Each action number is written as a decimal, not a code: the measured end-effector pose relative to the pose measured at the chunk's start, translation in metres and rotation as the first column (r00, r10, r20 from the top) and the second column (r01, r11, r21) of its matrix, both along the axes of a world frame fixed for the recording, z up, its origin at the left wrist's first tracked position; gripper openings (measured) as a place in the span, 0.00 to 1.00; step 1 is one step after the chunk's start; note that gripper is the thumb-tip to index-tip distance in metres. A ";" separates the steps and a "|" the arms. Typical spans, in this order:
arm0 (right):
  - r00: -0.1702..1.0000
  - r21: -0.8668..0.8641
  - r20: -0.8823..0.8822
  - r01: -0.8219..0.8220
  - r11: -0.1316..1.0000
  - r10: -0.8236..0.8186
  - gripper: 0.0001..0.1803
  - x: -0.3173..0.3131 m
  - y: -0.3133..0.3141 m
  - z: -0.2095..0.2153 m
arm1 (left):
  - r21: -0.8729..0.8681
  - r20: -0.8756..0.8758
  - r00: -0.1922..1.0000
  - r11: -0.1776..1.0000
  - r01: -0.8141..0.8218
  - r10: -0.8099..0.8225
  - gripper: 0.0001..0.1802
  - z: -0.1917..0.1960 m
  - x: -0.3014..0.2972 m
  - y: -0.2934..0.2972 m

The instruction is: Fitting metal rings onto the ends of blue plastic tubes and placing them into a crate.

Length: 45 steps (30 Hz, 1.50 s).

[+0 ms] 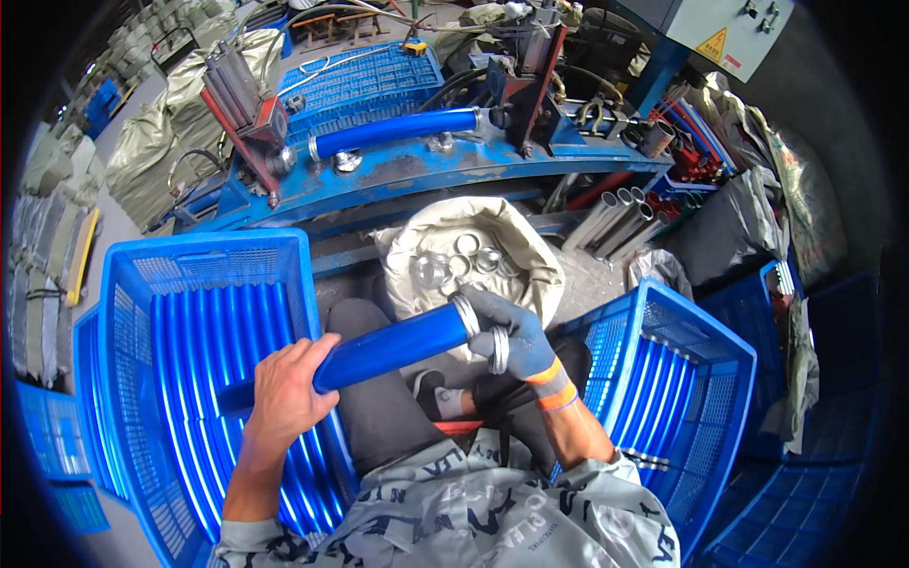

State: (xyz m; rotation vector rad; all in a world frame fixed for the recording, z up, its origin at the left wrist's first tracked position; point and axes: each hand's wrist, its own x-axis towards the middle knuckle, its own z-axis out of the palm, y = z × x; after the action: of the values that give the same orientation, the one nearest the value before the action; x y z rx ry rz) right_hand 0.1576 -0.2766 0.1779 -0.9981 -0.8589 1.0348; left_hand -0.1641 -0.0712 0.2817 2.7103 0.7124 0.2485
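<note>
A shiny blue tube (398, 347) lies slantwise above my lap, its right end higher than its left. My bare left hand (287, 390) is wrapped round it near the left end. At the right end sits a silver metal ring (466, 315), touched by the fingertips of my right hand (519, 327), which wears a grey-blue glove with an orange cuff. Further silver rings (498, 350) are held in the curled fingers of that hand. Just beyond the tube, a pale woven sack (417, 241) stands with its mouth rolled down and several loose rings (467, 244) inside.
Blue crates of blue tubes flank me, one on the left (210, 242) and one on the right (729, 355). Ahead stands a blue machine bench (407, 180) with another blue tube (398, 131) clamped between its ends. Metal pipes (606, 218) lean at the bench's right.
</note>
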 end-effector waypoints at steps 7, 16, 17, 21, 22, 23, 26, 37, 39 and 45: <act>0.982 -0.341 -0.009 0.175 0.924 -0.190 0.22 0.031 0.001 -0.051 | -0.341 0.265 0.940 0.933 -0.115 0.213 0.39 -0.047 0.005 -0.006; 0.781 -0.192 -0.604 0.052 0.980 -0.160 0.27 -0.006 -0.014 -0.076 | -0.877 0.471 0.338 0.390 0.280 0.815 0.33 -0.102 -0.004 -0.029; 0.770 -0.109 -0.627 0.064 0.992 -0.119 0.27 -0.008 -0.018 -0.064 | -0.887 0.430 0.326 0.328 0.325 0.842 0.30 -0.103 0.005 -0.035; 0.892 -0.092 -0.418 0.146 0.985 -0.172 0.21 -0.014 -0.017 -0.050 | -0.883 0.349 0.227 0.238 0.405 0.909 0.27 -0.105 0.031 -0.054; 0.849 -0.177 -0.487 0.134 0.975 -0.205 0.24 -0.016 -0.015 -0.029 | -0.874 0.334 0.191 0.227 0.430 0.923 0.27 -0.104 0.032 -0.055; 0.848 -0.178 -0.488 0.138 0.974 -0.209 0.24 -0.014 -0.015 -0.031 | -0.875 0.333 0.195 0.225 0.429 0.922 0.27 -0.103 0.035 -0.055; 0.969 -0.274 -0.166 0.131 0.953 -0.181 0.45 -0.007 -0.014 -0.027 | -0.837 0.364 0.167 0.244 0.489 0.916 0.27 -0.101 0.040 -0.055; 0.935 -0.046 -0.329 0.121 0.992 -0.129 0.49 -0.012 -0.006 -0.018 | -0.844 0.466 0.193 0.368 0.390 0.864 0.30 -0.106 0.039 -0.059; 0.944 -0.117 -0.285 0.141 0.983 -0.169 0.47 -0.013 -0.009 -0.012 | -0.838 0.470 0.177 0.374 0.396 0.865 0.30 -0.110 0.042 -0.060; 0.970 -0.127 -0.132 0.187 0.974 -0.204 0.44 -0.004 -0.002 -0.012 | -0.846 0.454 0.197 0.351 0.401 0.869 0.24 -0.111 0.049 -0.054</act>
State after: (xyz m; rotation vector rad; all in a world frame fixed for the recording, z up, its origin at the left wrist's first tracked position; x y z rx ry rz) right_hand 0.1534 -0.2789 0.1658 -1.0671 -0.5749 0.9813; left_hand -0.1151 -0.1249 0.1710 0.7598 0.6317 1.1447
